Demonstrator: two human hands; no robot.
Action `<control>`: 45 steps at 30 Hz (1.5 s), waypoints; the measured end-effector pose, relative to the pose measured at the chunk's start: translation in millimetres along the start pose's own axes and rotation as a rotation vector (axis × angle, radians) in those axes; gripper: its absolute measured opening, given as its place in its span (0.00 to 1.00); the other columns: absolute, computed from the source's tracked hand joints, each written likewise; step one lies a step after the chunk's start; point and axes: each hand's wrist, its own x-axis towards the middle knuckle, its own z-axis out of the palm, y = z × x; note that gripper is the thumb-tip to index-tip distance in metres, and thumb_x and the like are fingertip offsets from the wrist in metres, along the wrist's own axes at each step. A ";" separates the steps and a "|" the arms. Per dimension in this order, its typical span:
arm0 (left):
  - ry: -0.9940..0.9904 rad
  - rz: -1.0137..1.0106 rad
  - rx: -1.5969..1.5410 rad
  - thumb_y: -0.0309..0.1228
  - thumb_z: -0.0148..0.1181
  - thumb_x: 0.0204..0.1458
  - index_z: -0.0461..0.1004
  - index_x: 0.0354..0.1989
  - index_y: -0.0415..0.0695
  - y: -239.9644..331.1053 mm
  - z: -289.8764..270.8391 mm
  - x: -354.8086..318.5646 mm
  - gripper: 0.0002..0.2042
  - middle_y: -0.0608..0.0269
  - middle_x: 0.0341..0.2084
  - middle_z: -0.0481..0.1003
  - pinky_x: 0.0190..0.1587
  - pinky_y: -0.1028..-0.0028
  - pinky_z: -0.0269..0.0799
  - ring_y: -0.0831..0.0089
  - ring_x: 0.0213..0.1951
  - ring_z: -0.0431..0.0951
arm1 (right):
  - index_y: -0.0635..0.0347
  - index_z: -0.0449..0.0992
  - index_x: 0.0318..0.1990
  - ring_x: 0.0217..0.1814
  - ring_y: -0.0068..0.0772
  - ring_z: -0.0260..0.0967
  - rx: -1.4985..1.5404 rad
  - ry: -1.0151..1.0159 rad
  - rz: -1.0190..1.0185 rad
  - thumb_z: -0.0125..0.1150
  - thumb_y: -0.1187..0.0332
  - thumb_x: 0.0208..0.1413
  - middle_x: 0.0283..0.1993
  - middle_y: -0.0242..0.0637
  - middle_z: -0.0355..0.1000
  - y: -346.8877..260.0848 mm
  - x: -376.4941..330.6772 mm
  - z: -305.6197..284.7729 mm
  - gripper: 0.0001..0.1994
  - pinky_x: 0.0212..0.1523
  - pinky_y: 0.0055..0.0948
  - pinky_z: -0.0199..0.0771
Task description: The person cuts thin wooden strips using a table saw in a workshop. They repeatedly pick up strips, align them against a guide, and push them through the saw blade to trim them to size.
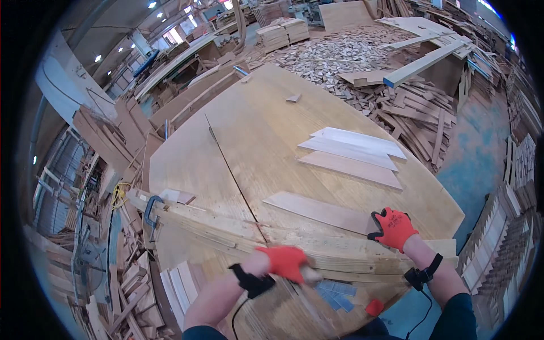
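My right hand [394, 228], in a red glove with dark fingertips, is closed on the right end of a pale wooden board [317, 211]. The board lies flat on the table [187, 153], just beyond a long timber rail [362, 249]. My left hand [285, 263], also in a red glove, is over the near side of the rail. Motion smears its fingers, and a pale blur at their tips cannot be made out. Several angled-end boards [351, 153] lie stacked farther back on the table.
A blue clamp [150, 212] grips the rail's left end. Blue-grey strips [337, 294] and a small red object [374, 307] lie near me. More boards [181, 286] rest at the near left. Offcuts [340, 54] cover the ground behind the table; stacked pieces [487, 243] stand at right.
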 end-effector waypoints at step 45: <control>1.143 -0.922 -0.016 0.47 0.53 0.58 0.71 0.62 0.52 -247.7 87.7 -61.7 0.25 0.61 0.67 0.66 0.72 0.52 0.47 0.57 0.70 0.59 | 0.57 0.73 0.58 0.55 0.54 0.72 0.179 0.118 -0.491 0.66 0.61 0.55 0.54 0.50 0.72 -290.5 226.1 13.5 0.24 0.56 0.44 0.73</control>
